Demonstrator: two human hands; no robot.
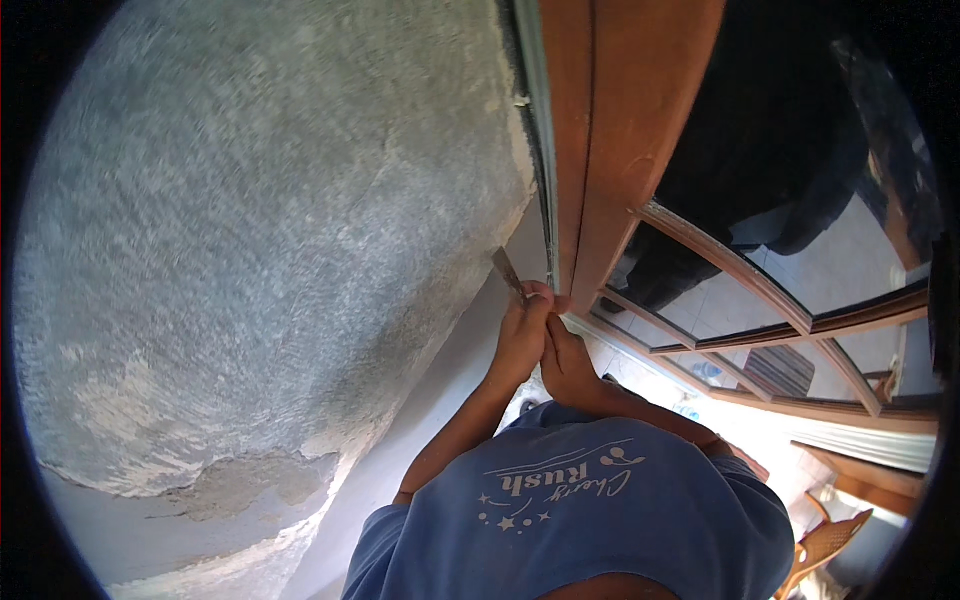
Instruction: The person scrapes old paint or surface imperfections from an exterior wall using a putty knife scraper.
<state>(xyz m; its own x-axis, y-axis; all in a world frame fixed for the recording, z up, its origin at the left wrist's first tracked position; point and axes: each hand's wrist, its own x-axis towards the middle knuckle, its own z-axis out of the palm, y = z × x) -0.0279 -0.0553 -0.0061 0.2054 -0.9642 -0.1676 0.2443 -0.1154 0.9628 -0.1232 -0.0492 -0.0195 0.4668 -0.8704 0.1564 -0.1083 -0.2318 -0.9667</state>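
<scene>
My left hand is closed round a narrow, flat-bladed tool like a scraper. Its greyish blade sticks out up and to the left, near the edge of the rough grey wall. Pressed close beside it, my right hand has its fingers bent in at the foot of the brown wooden frame. What the right fingers grip is hidden. Both hands are at the gap where a dark and pale strip runs between wall and frame.
Glass panes with wooden bars fill the right side, showing dark reflections. Flaking plaster marks the wall at lower left. An orange-brown chair stands at lower right, on the far side of my right arm.
</scene>
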